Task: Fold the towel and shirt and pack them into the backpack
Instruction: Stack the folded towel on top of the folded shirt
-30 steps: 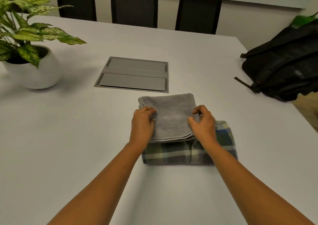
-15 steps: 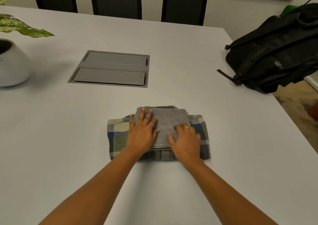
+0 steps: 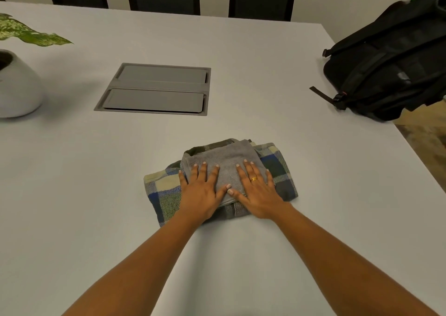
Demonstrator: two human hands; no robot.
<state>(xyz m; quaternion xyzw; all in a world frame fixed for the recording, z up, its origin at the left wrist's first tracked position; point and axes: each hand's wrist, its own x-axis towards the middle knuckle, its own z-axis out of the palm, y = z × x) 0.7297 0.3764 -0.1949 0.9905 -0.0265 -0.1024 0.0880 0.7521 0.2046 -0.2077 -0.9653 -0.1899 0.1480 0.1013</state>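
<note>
Towel (image 3: pixel 224 158) now lies atop shirt (image 3: pixel 161 190), hands (image 3: pixel 202 191) (image 3: pixel 259 193) pressing flat.

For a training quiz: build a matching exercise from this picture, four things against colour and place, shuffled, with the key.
Things:
1. towel
2. shirt
3. backpack
4. plant pot

Colour and place:
a. white, far left
b. plaid, underneath
c. black, far right
d. grey, on top

Pairs: 1-d; 2-b; 3-c; 4-a

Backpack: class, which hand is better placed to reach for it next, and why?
Probably right: the backpack lies rightward, nearer the right hand than the left hand; both press flat on the towel.
</note>
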